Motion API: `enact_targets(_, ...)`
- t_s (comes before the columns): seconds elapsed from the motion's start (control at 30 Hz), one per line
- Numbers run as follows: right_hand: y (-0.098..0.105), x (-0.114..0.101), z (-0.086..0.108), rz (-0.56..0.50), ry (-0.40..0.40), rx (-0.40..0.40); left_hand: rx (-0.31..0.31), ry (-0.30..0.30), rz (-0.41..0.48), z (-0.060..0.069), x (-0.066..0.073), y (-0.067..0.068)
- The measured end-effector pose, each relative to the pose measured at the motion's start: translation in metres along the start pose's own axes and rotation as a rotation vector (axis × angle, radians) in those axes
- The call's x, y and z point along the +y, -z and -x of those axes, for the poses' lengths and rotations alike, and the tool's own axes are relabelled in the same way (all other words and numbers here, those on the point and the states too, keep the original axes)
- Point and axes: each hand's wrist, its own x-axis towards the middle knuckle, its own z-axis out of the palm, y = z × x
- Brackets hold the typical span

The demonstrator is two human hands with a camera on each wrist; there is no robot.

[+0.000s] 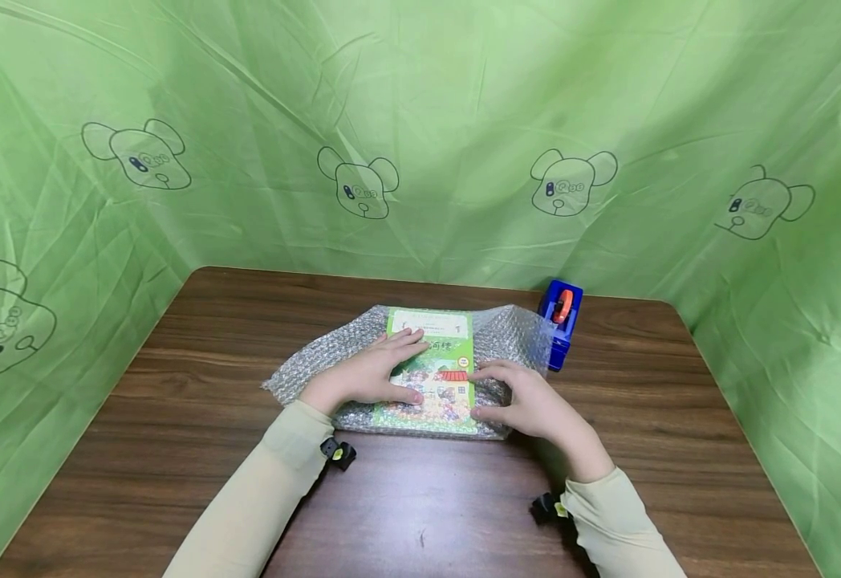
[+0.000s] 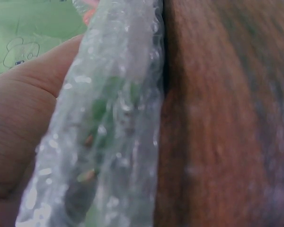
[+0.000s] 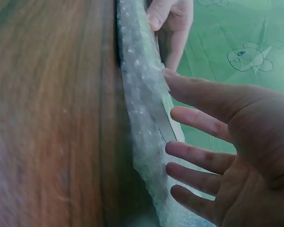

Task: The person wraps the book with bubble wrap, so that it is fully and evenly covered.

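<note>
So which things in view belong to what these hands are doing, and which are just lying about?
Part of the job:
Book, left hand over it, right hand at its right edge
Bubble wrap, spreading out either side

Just about:
Blue tape dispenser, in neither hand, though perhaps wanted too
Green curtain, behind the table

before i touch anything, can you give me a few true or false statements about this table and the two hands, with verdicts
1. Clear plastic bubble wrap extends past both the left and right sides of the green illustrated book. True.
2. The left hand is closed in a fist beside the book. False: it lies spread over the book.
3. A boxy blue plastic holder with an orange ring stands towards the back right of the brown wood-grain table. True.
4. The right hand grips that holder. False: it is at the book's right edge.
5. The wrinkled green cloth backdrop is unpatterned. False: it bears outlined cartoon animal heads.
</note>
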Motion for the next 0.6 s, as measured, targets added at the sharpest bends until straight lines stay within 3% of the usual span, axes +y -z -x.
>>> enact_targets(0.3,0.013,0.016,0.006,-0.076,0.005,0.077,0.0,0.008,-0.001,0.001,-0.001,0.0)
enact_targets(0.6,0.036,0.036,0.023,-0.162,-0.154,0.105,-0.003,0.008,0.0,0.0,-0.002,-0.001)
